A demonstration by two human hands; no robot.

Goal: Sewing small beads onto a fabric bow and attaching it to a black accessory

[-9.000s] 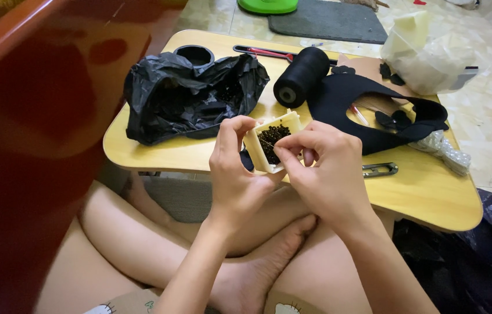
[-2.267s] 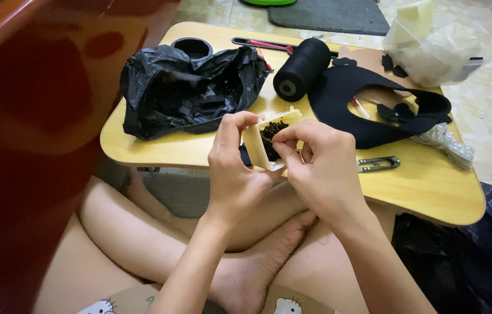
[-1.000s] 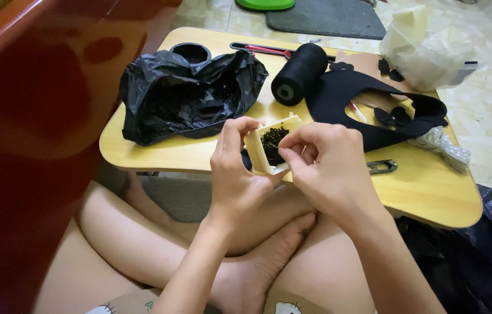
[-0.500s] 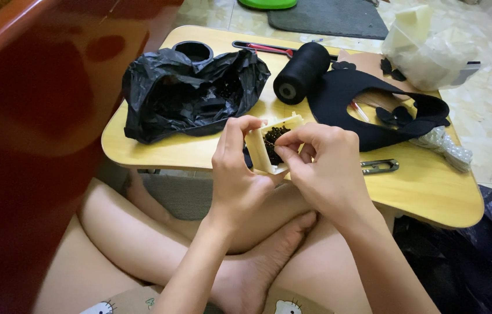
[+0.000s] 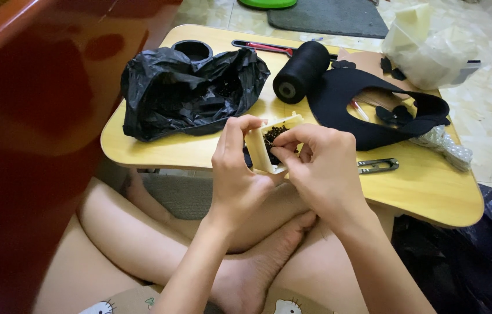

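My left hand (image 5: 237, 168) grips a small cream box (image 5: 259, 145) filled with tiny black beads (image 5: 273, 135), tilted above the near edge of the low yellow table (image 5: 199, 154). My right hand (image 5: 321, 166) is at the box's open side, with thumb and forefinger pinched together among the beads. What the fingers pinch is too small to make out. Both hands hover over my crossed legs.
On the table lie a crumpled black plastic bag (image 5: 191, 90), a black thread spool (image 5: 301, 71), a black fabric piece (image 5: 374, 107), a thread snip (image 5: 378, 166), a black ring-shaped cup (image 5: 192, 50) and a red-handled tool (image 5: 269, 46). A clear bag (image 5: 426, 46) sits at the far right, a red-brown cabinet (image 5: 25, 116) stands left.
The hands stay at the box with only small shifts; the right fingers keep working inside it. The view has wobbled slightly.
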